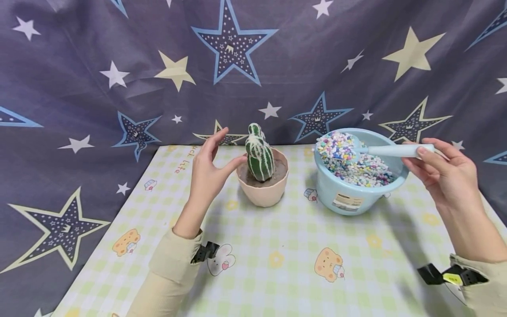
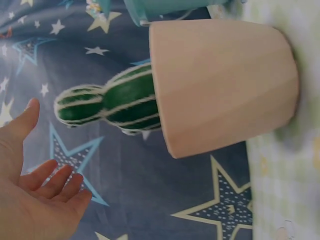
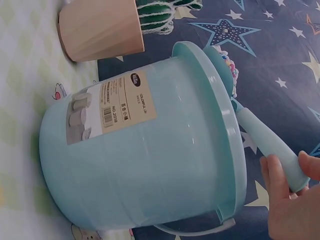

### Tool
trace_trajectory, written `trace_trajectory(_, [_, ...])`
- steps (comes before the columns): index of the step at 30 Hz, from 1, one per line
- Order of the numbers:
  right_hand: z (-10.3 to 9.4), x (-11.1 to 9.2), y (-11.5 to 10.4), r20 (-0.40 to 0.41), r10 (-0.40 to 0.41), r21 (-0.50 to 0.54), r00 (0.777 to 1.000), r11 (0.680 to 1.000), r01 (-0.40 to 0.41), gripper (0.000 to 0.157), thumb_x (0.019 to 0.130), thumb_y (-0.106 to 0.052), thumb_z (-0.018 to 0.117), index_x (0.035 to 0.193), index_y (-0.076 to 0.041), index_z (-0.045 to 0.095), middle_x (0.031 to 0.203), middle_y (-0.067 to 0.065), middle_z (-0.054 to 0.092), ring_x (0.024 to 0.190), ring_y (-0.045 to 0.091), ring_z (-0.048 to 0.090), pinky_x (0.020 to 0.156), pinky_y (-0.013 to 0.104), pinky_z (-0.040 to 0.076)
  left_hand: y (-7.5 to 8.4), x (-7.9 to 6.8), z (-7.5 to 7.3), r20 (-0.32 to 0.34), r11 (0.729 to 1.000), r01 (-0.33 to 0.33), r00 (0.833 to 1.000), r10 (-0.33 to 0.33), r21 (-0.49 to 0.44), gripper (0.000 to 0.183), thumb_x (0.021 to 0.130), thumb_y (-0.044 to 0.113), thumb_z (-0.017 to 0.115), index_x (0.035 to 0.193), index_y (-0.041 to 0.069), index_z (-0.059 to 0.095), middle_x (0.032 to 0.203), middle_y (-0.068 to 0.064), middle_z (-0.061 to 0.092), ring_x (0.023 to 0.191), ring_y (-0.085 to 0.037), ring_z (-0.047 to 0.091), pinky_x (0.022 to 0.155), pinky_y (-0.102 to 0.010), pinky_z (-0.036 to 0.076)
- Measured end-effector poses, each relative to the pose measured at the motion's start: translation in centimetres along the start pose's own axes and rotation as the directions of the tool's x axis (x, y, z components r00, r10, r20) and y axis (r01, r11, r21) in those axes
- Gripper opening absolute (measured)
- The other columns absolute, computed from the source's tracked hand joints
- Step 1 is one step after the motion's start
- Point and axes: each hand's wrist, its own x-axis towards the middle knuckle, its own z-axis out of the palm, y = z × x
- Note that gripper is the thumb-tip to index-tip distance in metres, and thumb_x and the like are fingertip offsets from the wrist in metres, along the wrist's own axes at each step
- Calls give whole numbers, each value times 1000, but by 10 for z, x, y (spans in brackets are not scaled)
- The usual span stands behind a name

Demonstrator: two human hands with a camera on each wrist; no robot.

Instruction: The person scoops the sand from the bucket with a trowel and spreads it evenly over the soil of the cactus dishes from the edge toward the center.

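Observation:
My right hand [image 1: 451, 169] grips the pale blue handle of a scoop [image 1: 396, 150], seen in the head view above the bucket's rim. Colourful little pebbles [image 1: 337, 145] are heaped in the scoop's bowl. Under it stands a light blue bucket [image 1: 336, 193], partly filled with the same pebbles. To its left sits a pinkish flowerpot [image 1: 263, 196] of brown soil, with a green, white-ribbed cactus [image 1: 260, 158] upright in it. My left hand [image 1: 210, 171] is raised beside the cactus, thumb and fingers spread apart and holding nothing; the left wrist view shows a gap between hand [image 2: 45, 185] and cactus [image 2: 125, 100].
A pale green checked tablecloth [image 1: 277, 281] with cartoon prints covers the table. Behind its far edge hangs a dark curtain [image 1: 301, 66] patterned with stars. In the right wrist view, the bucket's side carries a label [image 3: 112, 107], and its bail handle [image 3: 195, 231] hangs down.

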Motion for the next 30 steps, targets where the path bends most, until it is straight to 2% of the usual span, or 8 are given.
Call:
trace_trajectory(7, [2,5,5,20,26,3,999,1000,-26,24,92,19,52,104,6,69,93,23,76,77,33,76,71,40,63,-16,-2,2,26,998,66,997,-66,-8,71,82,26,83,145,14,51,151,-2,51,143,-19,44,122,-31,35])
trace_trajectory(13, [6,9,9,54,74,39,996,996,-76,25,93,18,51,103,7,70,96,25,75,79,35,76,72,42,63,-29,-4,6,44,995,102,994,-102,-7,72,83,27,82,146,12,50,151,-4,51,143,-21,44,122,-33,35])
trace_trajectory(19, [12,13,13,66,80,22,995,996,-82,23,94,17,52,103,7,70,96,25,76,79,34,76,73,40,63,-40,-6,10,52,991,132,990,-131,-19,72,83,25,82,146,10,50,150,-7,52,143,-22,45,122,-33,35])
trace_trajectory(30, [23,18,20,82,102,-16,991,995,-101,21,94,16,53,102,6,70,97,24,76,83,32,77,74,39,63,-50,-11,16,69,982,182,981,-179,-43,72,83,22,83,145,8,51,149,-10,52,142,-25,46,122,-35,35])
